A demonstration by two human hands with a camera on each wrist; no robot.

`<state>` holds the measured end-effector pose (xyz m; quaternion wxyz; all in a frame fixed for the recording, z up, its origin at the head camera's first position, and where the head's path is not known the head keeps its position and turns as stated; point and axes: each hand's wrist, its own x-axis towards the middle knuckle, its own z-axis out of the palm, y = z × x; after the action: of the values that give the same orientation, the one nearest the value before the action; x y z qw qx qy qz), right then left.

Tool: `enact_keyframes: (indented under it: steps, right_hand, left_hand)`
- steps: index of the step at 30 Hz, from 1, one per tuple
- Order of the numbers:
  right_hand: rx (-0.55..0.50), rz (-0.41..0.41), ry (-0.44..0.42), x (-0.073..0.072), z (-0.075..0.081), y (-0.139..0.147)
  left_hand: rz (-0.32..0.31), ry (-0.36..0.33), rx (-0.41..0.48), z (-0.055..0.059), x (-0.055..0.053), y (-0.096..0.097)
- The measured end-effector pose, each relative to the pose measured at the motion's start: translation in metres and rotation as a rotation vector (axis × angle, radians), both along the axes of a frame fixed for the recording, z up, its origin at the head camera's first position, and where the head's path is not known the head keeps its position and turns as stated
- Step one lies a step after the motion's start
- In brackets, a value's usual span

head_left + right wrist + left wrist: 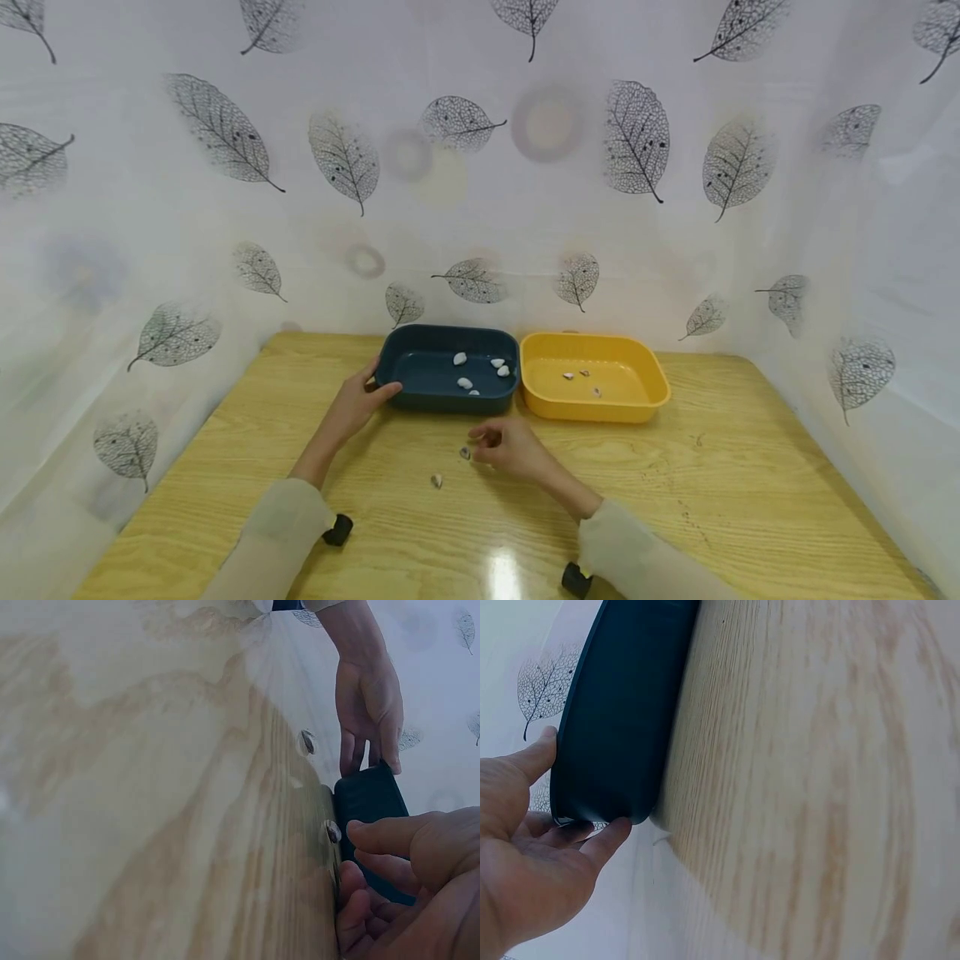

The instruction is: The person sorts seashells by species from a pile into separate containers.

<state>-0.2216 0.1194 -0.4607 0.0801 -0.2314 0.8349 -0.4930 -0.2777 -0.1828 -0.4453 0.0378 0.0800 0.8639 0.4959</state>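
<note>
My left hand (358,400) grips the left end of a dark blue tray (450,404), thumb over the rim and fingers against the outer wall. White shells (460,358) lie in that tray, mostly toward its right side. My right hand (510,450) is low over the table in front of the trays, thumb and fingers parted with nothing seen between them. Just left of its fingertips lies a small dark-and-white shell (465,452). A second small shell (437,481) rests nearer to me. In the right wrist view the thumb is close beside the nearer-looking shell (333,832).
Right beside the blue tray stands a yellow tray (592,411) with 3 small shells (597,392) inside. Both stand at the back of the wooden table (720,467). Behind and at the sides hangs a white sheet (480,217) printed with leaves.
</note>
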Motion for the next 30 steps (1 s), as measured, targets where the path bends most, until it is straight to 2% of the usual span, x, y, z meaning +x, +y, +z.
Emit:
enact_keyframes:
  steps: [9,17,25,30]
  right_hand:
    - [0.055,-0.064,0.047,0.001,-0.003,-0.009]
    - [0.175,-0.131,0.085,0.003,-0.005,-0.014]
    - [0.233,-0.161,0.120,0.003,-0.005,-0.017]
    - [0.236,-0.150,0.126,0.004,-0.003,-0.018]
  left_hand:
    - [-0.003,0.000,0.001,0.000,-0.001,-0.001]
    - [0.008,-0.006,0.007,-0.001,-0.001,0.000]
    - [0.006,-0.004,-0.004,-0.001,-0.001,0.000]
    - [0.006,-0.002,0.002,-0.001,-0.001,0.000]
